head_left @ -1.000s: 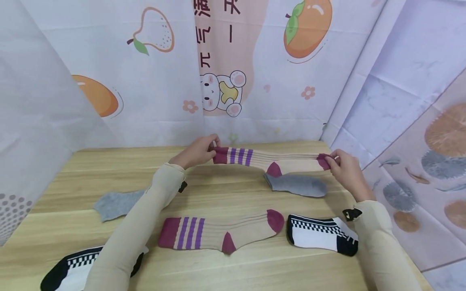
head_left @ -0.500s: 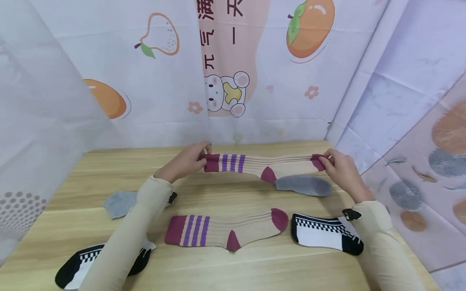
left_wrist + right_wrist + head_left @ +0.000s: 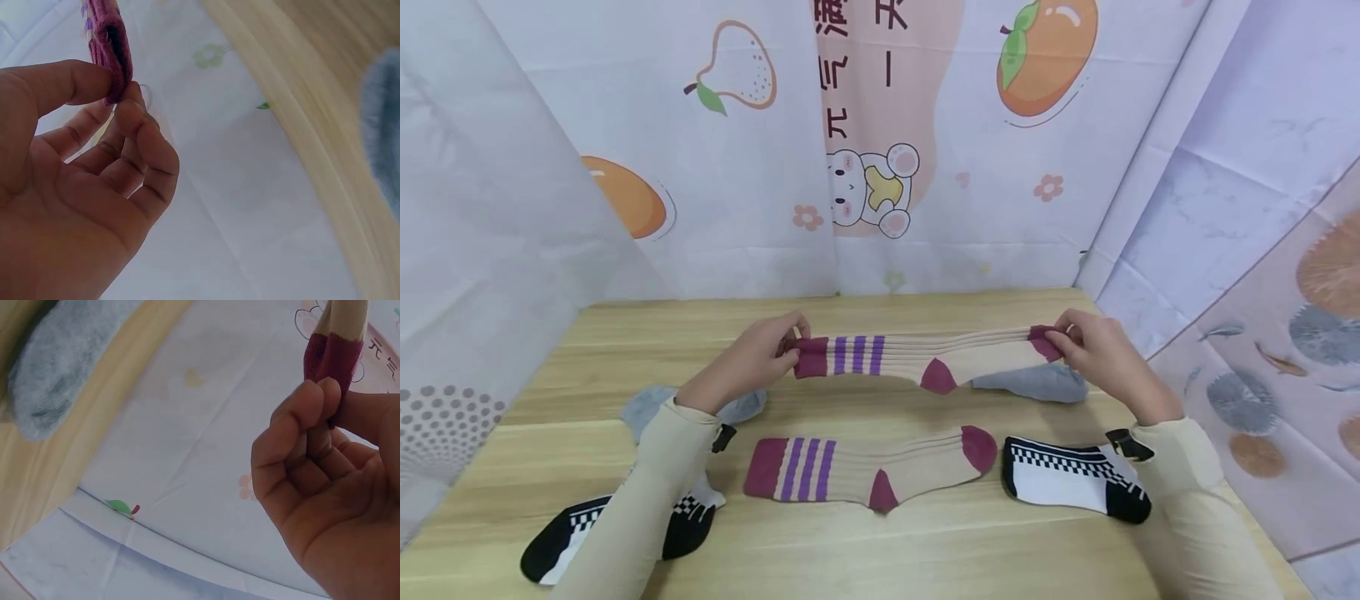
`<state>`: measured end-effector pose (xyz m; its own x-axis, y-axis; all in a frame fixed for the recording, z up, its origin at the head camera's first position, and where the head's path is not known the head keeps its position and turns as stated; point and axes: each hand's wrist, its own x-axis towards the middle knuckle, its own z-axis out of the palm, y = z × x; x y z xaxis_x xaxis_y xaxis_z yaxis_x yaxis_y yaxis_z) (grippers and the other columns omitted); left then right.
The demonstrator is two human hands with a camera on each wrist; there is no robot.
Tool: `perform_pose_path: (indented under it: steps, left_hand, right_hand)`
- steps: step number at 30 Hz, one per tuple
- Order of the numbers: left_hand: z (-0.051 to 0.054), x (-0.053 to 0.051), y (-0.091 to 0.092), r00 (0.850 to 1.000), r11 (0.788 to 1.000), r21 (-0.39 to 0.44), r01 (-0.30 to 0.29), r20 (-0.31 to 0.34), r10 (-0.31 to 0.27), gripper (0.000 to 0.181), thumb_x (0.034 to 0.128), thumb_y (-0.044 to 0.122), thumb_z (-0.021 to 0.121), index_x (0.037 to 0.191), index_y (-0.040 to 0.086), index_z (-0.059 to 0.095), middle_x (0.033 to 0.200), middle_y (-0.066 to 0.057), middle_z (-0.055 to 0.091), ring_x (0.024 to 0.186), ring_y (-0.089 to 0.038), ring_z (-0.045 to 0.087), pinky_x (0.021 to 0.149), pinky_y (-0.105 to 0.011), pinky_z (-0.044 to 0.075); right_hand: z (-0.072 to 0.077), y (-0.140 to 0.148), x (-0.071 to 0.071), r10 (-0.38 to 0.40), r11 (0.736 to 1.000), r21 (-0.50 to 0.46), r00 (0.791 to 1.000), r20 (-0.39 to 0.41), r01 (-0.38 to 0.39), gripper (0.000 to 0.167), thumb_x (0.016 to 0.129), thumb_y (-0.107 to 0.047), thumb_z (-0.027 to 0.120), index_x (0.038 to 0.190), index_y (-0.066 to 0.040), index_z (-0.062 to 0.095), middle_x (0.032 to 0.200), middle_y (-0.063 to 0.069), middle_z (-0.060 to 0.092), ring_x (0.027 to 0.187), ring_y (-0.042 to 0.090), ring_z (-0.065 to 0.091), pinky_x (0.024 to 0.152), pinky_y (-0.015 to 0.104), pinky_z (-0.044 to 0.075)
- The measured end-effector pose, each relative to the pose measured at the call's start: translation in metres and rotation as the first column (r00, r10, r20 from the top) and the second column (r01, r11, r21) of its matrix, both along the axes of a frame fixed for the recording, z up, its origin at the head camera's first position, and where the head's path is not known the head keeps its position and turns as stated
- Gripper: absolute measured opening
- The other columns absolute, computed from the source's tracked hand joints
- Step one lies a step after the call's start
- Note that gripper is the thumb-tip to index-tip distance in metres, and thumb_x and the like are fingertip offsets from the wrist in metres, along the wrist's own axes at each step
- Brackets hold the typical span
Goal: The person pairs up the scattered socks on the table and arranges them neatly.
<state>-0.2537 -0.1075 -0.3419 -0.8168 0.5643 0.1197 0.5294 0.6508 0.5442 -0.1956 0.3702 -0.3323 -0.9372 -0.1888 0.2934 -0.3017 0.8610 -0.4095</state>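
A beige sock [image 3: 902, 354] with a maroon cuff, heel and toe and purple stripes is stretched between both hands above the table. My left hand [image 3: 752, 358] pinches its maroon cuff between thumb and fingers, as the left wrist view confirms at the cuff edge [image 3: 112, 56]. The toe is pinched by my right hand [image 3: 1101, 354]; in the right wrist view the maroon toe [image 3: 340, 359] rises out of the fingertips. Below it, a matching striped sock [image 3: 850, 475] lies flat on the table.
Behind the held sock lies a grey sock [image 3: 1037, 383], partly covered. Another grey sock [image 3: 651, 404] is half hidden by the left forearm. Black-and-white checkered socks lie at right [image 3: 1067, 479] and left [image 3: 692, 525]. Printed curtains [image 3: 737, 192] border the wooden table [image 3: 880, 558].
Both hands have brought the striped sock toward the near side and to the left, away from the grey sock behind it. The grip at each end stays the same.
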Motion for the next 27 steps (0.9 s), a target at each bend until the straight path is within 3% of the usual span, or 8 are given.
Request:
perform_pose_path:
  steps: [5,9,16,22,27]
  left_hand:
    - [-0.001,0.005,-0.008,1.0,1.0,-0.016,-0.009,0.015,0.01,0.018,0.0948,-0.001,0.055,0.107,0.012,0.054,0.078,-0.001,0.061,0.062,-0.015,0.05,0.055,-0.031,0.046]
    - [0.0,0.01,-0.013,1.0,0.999,-0.028,0.018,0.019,-0.018,0.018,0.0938,-0.002,0.056,0.105,0.012,0.055,0.075,0.0,0.059,0.062,-0.014,0.05,0.055,-0.029,0.046]
    - [-0.002,0.023,-0.02,0.999,0.997,-0.075,0.023,0.041,-0.02,0.02,0.0924,-0.003,0.059,0.106,0.012,0.055,0.076,0.002,0.057,0.065,-0.013,0.051,0.058,-0.03,0.047]
    - [-0.006,0.036,-0.024,0.997,0.993,-0.11,0.049,0.061,-0.043,0.019,0.0909,-0.005,0.058,0.101,0.012,0.056,0.074,0.003,0.055,0.064,-0.012,0.049,0.055,-0.028,0.046]
    - [-0.002,0.045,-0.029,0.996,0.987,-0.149,0.056,0.076,-0.045,0.02,0.0905,-0.005,0.058,0.099,0.013,0.055,0.071,0.003,0.053,0.061,-0.011,0.048,0.053,-0.027,0.044]
  right_hand:
    - [0.002,-0.009,0.002,0.069,0.997,0.03,0.997,0.032,-0.07,0.01,0.096,-0.009,0.065,0.087,-0.005,0.063,0.057,-0.004,0.055,0.05,0.01,0.048,0.047,0.027,0.041]
    - [0.003,-0.01,0.005,0.103,0.993,0.039,0.983,0.15,-0.11,0.012,0.095,-0.007,0.066,0.084,-0.006,0.062,0.058,-0.004,0.058,0.051,0.01,0.051,0.049,0.026,0.042]
    - [0.005,-0.016,0.009,0.184,0.98,0.009,0.919,0.348,-0.199,0.012,0.095,-0.007,0.064,0.084,-0.006,0.062,0.06,-0.004,0.057,0.053,0.009,0.05,0.05,0.024,0.041]
    - [0.005,-0.022,0.014,0.226,0.969,-0.003,0.881,0.416,-0.248,0.012,0.095,-0.005,0.064,0.083,-0.007,0.062,0.06,-0.006,0.055,0.052,0.005,0.047,0.048,0.022,0.038]
    - [0.006,-0.029,0.017,0.263,0.958,-0.023,0.851,0.454,-0.284,0.012,0.095,-0.006,0.064,0.083,-0.008,0.063,0.06,-0.006,0.055,0.053,0.007,0.048,0.05,0.022,0.039]
